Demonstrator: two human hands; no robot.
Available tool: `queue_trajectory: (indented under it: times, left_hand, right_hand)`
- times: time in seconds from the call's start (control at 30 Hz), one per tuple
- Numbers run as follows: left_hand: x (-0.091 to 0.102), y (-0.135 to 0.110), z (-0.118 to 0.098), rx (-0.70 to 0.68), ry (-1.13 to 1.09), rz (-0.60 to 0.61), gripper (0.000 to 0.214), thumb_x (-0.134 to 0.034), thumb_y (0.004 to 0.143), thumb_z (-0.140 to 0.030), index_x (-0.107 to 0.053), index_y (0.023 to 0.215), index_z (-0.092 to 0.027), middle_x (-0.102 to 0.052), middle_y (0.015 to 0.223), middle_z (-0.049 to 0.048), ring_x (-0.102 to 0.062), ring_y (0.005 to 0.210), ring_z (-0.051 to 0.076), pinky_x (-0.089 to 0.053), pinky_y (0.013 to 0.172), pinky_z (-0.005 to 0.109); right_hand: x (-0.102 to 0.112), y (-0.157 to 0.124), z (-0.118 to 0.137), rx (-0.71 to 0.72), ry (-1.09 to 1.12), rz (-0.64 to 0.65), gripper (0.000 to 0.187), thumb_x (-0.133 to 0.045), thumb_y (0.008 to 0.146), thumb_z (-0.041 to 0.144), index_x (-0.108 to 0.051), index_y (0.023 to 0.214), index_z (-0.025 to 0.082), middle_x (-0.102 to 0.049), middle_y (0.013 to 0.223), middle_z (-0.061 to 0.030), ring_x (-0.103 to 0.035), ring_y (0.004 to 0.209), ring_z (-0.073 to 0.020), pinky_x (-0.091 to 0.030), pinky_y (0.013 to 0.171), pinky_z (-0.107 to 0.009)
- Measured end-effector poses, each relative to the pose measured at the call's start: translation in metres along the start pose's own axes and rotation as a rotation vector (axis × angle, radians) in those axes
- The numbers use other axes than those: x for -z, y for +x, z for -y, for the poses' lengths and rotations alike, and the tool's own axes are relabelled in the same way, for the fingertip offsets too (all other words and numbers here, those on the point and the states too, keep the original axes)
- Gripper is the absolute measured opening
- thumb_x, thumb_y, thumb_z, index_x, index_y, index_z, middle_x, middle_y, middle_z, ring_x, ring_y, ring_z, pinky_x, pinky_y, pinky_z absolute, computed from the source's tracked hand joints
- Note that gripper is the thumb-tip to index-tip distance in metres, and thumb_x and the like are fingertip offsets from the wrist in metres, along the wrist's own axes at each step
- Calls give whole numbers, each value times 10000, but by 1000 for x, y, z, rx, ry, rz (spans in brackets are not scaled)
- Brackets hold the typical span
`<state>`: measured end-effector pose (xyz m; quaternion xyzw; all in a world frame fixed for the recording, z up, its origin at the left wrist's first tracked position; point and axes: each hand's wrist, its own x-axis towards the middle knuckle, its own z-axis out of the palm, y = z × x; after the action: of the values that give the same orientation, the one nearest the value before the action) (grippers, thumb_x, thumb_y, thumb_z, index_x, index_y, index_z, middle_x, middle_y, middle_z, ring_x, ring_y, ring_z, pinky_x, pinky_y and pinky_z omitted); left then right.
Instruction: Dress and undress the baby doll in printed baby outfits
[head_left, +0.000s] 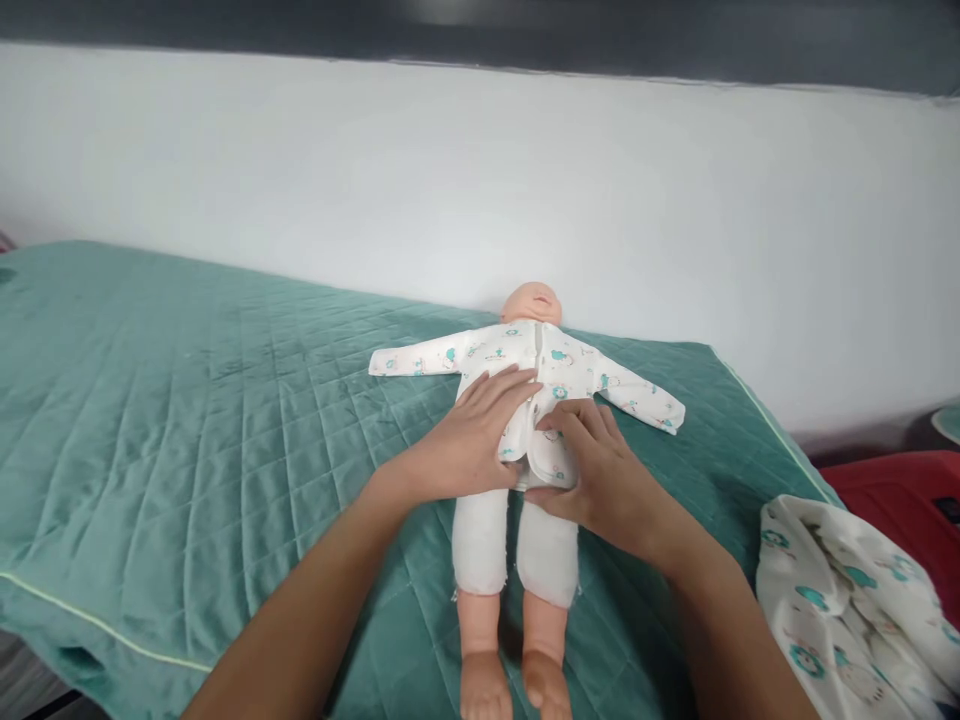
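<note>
A baby doll lies on its back on the green quilted bedspread, head toward the wall and feet toward me. It wears a white printed baby shirt, sleeves spread wide, and white leg coverings. My left hand rests on the shirt's left front, fingers stretched out flat and its thumb near the bottom hem. On the other side, my right hand has curled fingers and thumb around the lower corner of the right front panel. The two front edges meet near the middle. My right fingertips are partly hidden by cloth.
At the lower right lies a bunched white printed cloth with the same pattern. Behind it is a red object. A white wall stands along the far side of the bed, with a dark band above.
</note>
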<state>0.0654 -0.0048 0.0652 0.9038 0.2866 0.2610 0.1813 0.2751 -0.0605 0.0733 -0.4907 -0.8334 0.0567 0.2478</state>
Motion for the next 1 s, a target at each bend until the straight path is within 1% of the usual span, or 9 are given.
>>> queue_trajectory:
  times: [0.17,0.3,0.4,0.47,0.53,0.63,0.83,0.9,1.0]
  left_hand:
    - [0,3,3,44,-61,-155,339,-560,857,-152,-545,1188,-226,-483,1494,97,-441,1409,246,-395,1161,460]
    - [-1,-1,16,158,-255,-363,37,-532,915,-204,-569,915,-212,-654,1243,82,-608,1198,225,-466,1062,433]
    - [-3,-12,22,192,-406,-463,84,-585,916,-284,-567,957,-213,-658,1180,86,-618,1163,224,-461,1063,431]
    - [-4,-21,21,161,-419,-396,233,-678,862,-322,-569,1042,-223,-605,1285,100,-552,1273,245,-410,1122,448]
    - [-7,-30,16,139,-364,-287,372,-750,800,-317,-567,1113,-239,-506,1428,106,-432,1400,265,-337,1184,467]
    - [-12,-36,9,130,-265,-248,360,-730,804,-261,-571,1126,-244,-429,1502,102,-351,1456,263,-281,1218,481]
    - [-25,-33,12,87,-145,-433,64,-600,890,-260,-603,939,-219,-595,1315,88,-538,1273,237,-385,1130,450]
    - [-28,-33,17,122,-246,-531,81,-585,906,-293,-599,907,-214,-651,1200,73,-598,1168,215,-434,1071,411]
    - [-31,-38,28,330,-529,-819,170,-598,900,-378,-582,893,-209,-666,965,34,-638,941,180,-512,893,341]
  right_hand:
    - [-7,-3,10,-82,49,-102,40,-577,908,190,-568,918,227,-582,969,-59,-535,923,-236,-454,826,-391]
    - [-12,-8,-1,-394,439,-443,105,-637,894,317,-605,862,223,-560,762,18,-508,692,-145,-422,658,-290]
    - [-9,-18,-25,-653,860,-839,189,-735,781,334,-609,846,210,-570,762,47,-508,662,-104,-424,614,-236]
    - [-5,-31,-40,-780,1039,-1029,234,-769,702,307,-590,811,204,-584,771,54,-534,669,-95,-452,620,-223]
    - [-3,-48,-49,-875,1085,-1114,259,-781,653,289,-569,775,204,-574,734,66,-541,645,-92,-469,616,-220]
    - [-8,-78,-43,-900,946,-1053,254,-777,681,326,-600,820,208,-595,739,58,-570,672,-105,-494,662,-239]
    - [-2,-135,-7,-733,355,-732,312,-653,852,450,-611,1057,217,-671,1065,-70,-646,965,-220,-524,879,-407]
    - [15,-153,-11,-623,109,-647,333,-612,870,440,-594,1120,221,-654,1156,-105,-627,1057,-261,-496,959,-476]
    - [46,-180,-34,-539,-288,-557,405,-567,859,438,-580,1185,197,-598,1313,-168,-507,1271,-357,-368,1084,-579]
